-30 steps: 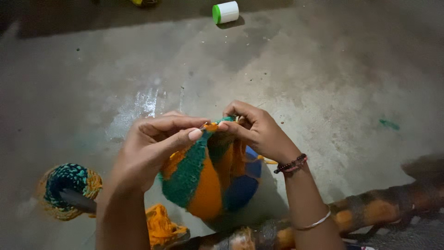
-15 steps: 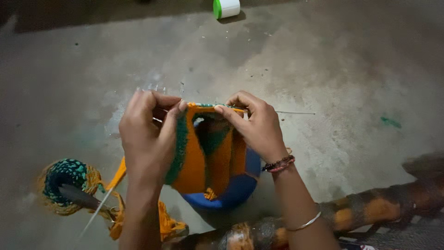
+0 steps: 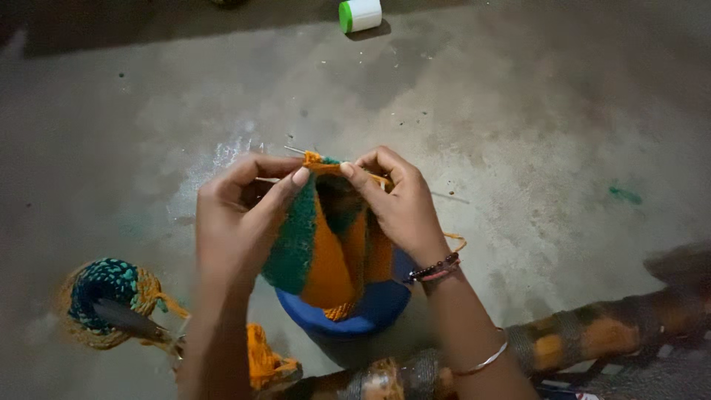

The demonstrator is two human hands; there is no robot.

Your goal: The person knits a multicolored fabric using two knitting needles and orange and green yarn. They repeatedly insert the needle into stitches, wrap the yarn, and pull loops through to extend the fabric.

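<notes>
I see both hands pinched on the top rim of a knitted tube of orange, green and blue wool (image 3: 329,252), which hangs down below the fingers. The left hand (image 3: 237,222) has thumb and forefinger narrowed onto the rim's left end; the right hand (image 3: 400,207) has its fingers curled tight on the rim's right end, so the work sits between the two sets of fingertips.

A thin metal knitting needle (image 3: 295,151) pokes out just beyond the left fingertips. Its tip looks barely clear of the stitches, and I judge that a small tug apart could slide loops off that end and let a row run. The loose orange strand (image 3: 455,241) looping beside the right wrist could snag on the dark beaded bracelet (image 3: 433,268) and pull the tension uneven (the light is dim, so I cannot trace where the strand goes).

Counted: two hands, one knitted tube, one needle tip plainly seen, with a second thin line below it that I cannot confirm. One beaded bracelet, one thin silver bangle (image 3: 481,363), one white jar with a green lid (image 3: 361,14) far beyond the fingertips, and one small teal-and-orange knitted ring (image 3: 111,296) well off to the left of the left wrist.
</notes>
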